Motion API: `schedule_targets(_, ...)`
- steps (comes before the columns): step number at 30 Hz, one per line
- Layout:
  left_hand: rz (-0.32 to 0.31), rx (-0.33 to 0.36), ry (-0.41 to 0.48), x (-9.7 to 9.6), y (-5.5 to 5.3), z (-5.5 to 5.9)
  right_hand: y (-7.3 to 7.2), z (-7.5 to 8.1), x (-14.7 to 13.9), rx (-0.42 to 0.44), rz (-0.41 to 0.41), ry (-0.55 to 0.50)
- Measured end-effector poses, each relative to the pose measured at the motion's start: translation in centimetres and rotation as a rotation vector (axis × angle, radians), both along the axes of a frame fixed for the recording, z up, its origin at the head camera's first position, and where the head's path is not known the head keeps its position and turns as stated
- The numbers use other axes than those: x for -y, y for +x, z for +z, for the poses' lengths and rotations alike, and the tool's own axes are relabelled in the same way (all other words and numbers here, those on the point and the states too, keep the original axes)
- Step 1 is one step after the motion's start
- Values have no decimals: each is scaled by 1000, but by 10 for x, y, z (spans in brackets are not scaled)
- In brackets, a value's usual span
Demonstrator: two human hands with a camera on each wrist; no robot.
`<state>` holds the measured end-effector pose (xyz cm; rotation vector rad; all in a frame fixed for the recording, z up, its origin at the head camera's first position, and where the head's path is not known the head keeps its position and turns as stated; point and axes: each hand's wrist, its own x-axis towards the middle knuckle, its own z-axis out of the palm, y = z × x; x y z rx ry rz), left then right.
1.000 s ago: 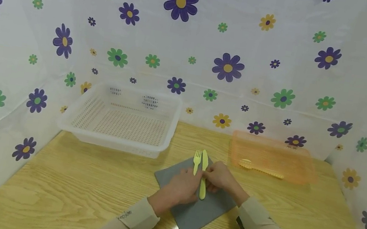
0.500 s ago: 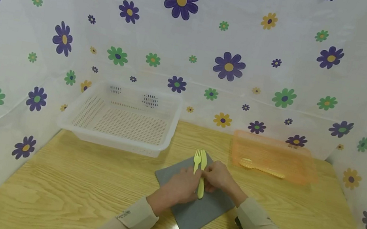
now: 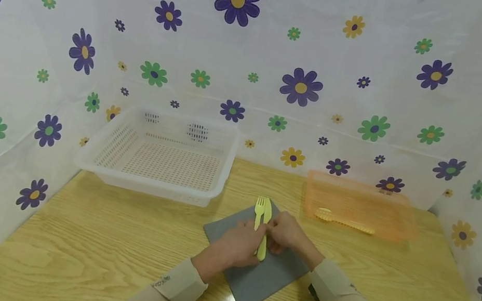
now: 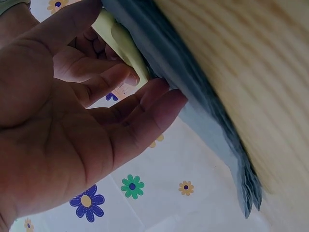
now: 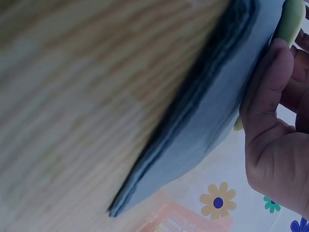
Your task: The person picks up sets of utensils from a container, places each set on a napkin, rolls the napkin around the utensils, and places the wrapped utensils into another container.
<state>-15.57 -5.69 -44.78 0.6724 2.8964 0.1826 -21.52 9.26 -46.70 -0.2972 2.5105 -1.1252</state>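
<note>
The right grip (image 3: 288, 233) seems to pinch the knife (image 3: 262, 251), just beside the fork (image 3: 258, 212); whether the left grip (image 3: 235, 243) holds the fork, I can't tell. The grey napkin (image 3: 264, 283) lies beneath both grips. I'd call this pairing them up; next likely wants both steadied together.

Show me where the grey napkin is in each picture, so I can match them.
Head: the grey napkin lies below and just right of centre.
Left wrist: the grey napkin slants from the top edge down to the lower right.
Right wrist: the grey napkin slants from the top right down to the lower left.
Shared landmark: the flowered sheet, visible in all three views.
</note>
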Motion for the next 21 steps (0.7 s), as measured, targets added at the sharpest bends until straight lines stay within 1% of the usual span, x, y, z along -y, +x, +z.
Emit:
schedule_targets(4,-5,7,3,0,0,1,-1,0,-1,-4,22,-2)
schedule_targets(10,17,24,2,-1,-1,1,-1,0,-1,-15,49,5)
schedule_targets(16,14,3,-10,-2,0,0,-1,0,-1,-12,35,16)
schedule_targets(21,18,-2,0,-1,0,0,0,-1,0,-5,21,7)
